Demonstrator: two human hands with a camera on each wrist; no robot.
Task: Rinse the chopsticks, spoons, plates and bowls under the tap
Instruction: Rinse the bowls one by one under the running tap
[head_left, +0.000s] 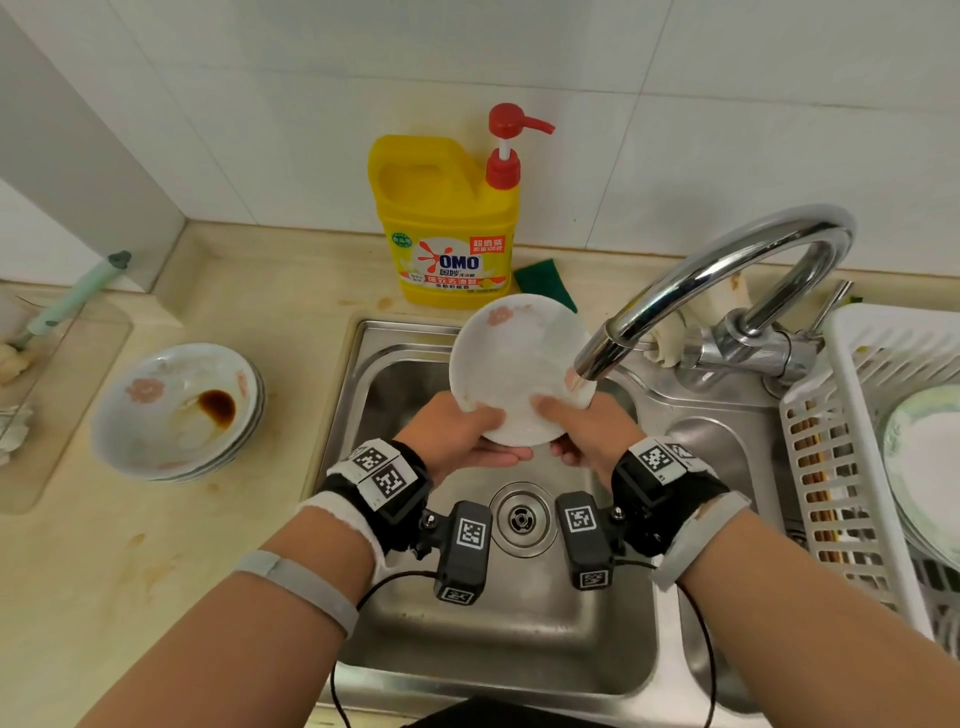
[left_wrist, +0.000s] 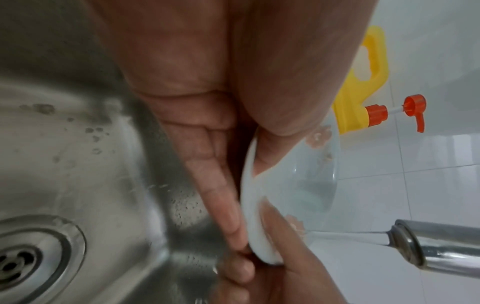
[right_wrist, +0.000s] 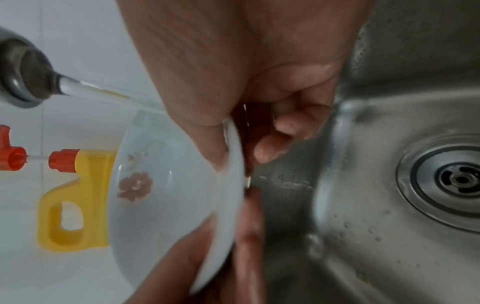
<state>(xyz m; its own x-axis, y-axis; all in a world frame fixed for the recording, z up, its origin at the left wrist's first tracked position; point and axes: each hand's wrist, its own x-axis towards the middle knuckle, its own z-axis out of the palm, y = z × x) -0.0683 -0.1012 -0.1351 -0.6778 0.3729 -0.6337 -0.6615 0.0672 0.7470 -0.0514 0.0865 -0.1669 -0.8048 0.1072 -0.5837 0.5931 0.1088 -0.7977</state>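
Both hands grasp the plate (head_left: 517, 366) by its near rim over the sink (head_left: 400, 358), left hand (head_left: 457, 436) and right hand (head_left: 582, 431) fingers clamped, face tilted toward the tap (head_left: 597, 358) on the right

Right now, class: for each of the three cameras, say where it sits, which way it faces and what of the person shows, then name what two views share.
Head: worn on the head, facing forward and down at the sink; both forearms show, left hand and right hand holding the plate.
Left wrist: under the left wrist, looking along the palm to the plate; both hands' fingers show.
Right wrist: mirrored, looking along the right palm to the plate.
Shared: both wrist views show the plate, tap, drain and yellow bottle.
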